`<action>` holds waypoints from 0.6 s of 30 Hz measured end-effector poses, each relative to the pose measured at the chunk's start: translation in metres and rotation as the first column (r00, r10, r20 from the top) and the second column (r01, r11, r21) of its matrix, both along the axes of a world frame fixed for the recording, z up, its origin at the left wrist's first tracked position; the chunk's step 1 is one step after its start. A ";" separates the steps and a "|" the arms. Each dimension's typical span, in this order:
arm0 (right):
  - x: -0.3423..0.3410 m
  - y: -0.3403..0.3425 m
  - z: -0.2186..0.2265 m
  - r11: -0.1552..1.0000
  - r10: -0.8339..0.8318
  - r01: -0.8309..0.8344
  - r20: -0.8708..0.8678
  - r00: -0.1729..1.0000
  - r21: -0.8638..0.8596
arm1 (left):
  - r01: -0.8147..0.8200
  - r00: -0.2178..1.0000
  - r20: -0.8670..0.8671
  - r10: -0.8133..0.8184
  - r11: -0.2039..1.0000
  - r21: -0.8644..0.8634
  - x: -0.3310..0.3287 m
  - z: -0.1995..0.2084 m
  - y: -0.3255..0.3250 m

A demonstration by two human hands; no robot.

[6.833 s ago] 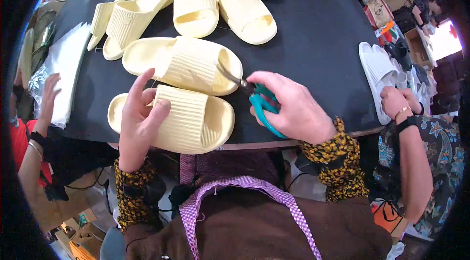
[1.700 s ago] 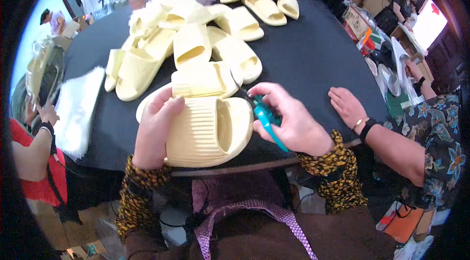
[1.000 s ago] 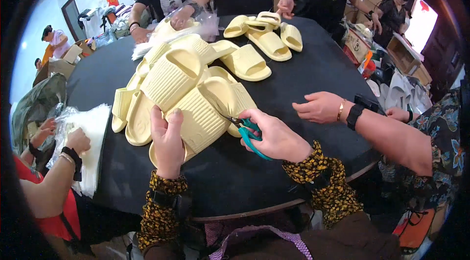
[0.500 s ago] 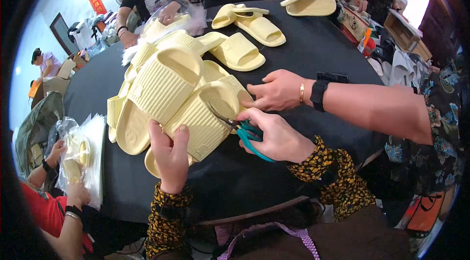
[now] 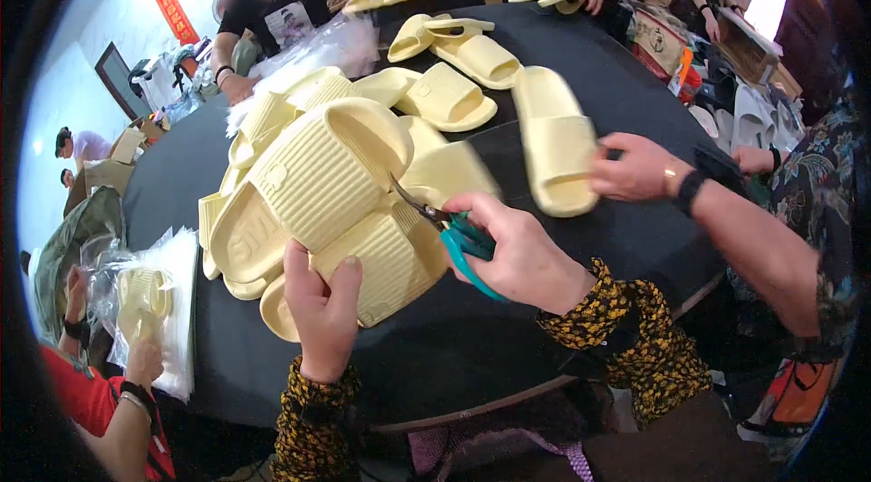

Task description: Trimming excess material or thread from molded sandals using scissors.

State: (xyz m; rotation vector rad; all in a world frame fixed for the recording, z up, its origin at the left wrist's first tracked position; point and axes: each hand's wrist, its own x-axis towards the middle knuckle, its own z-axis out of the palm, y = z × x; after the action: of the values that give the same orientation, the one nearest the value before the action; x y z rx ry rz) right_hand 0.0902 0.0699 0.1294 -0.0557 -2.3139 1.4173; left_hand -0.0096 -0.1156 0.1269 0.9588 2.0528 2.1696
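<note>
My left hand [image 5: 322,314] is closed on the near edge of a pale yellow ribbed slipper [image 5: 318,178], which lies over another ribbed slipper [image 5: 386,255]. Just right of them, my right hand [image 5: 526,255] grips a pair of scissors [image 5: 467,250] by the teal handles. The dark blades point up and left, their tips at the upper slipper's right edge. Whether the blades touch it, I cannot tell. More yellow slippers [image 5: 445,96] are heaped behind these, partly hidden.
From the right, a co-worker's hand [image 5: 635,164] holds a single yellow slipper [image 5: 555,146] over the black table [image 5: 626,264]. Across it, two people handle slippers and clear bags [image 5: 318,51]. At left, a person in red holds a bagged pair [image 5: 141,300] on a bag stack.
The co-worker's hand at right has drawn a slipper away from the pile. The upper slipper under my left hand has shifted slightly right. Across the table, people have lifted slippers.
</note>
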 end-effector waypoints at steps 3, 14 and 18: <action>-0.001 0.001 -0.005 1.000 0.028 -0.028 -0.026 0.999 0.008 | 0.038 0.999 0.013 -0.039 0.999 0.010 0.003 -0.002 0.000; 0.007 0.000 0.007 1.000 -0.014 0.015 -0.042 0.999 0.013 | 0.133 0.990 -0.023 -0.136 0.985 -0.112 0.006 -0.018 -0.003; 0.006 -0.002 0.006 0.998 -0.032 0.034 -0.063 0.998 0.044 | 0.154 0.987 -0.020 -0.157 0.984 -0.086 0.009 -0.021 -0.002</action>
State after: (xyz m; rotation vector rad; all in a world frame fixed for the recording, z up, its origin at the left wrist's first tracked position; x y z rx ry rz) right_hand 0.0965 0.0679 0.1355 -0.0360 -2.2829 1.3316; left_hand -0.0011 -0.1172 0.1055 1.1038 1.9883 1.9883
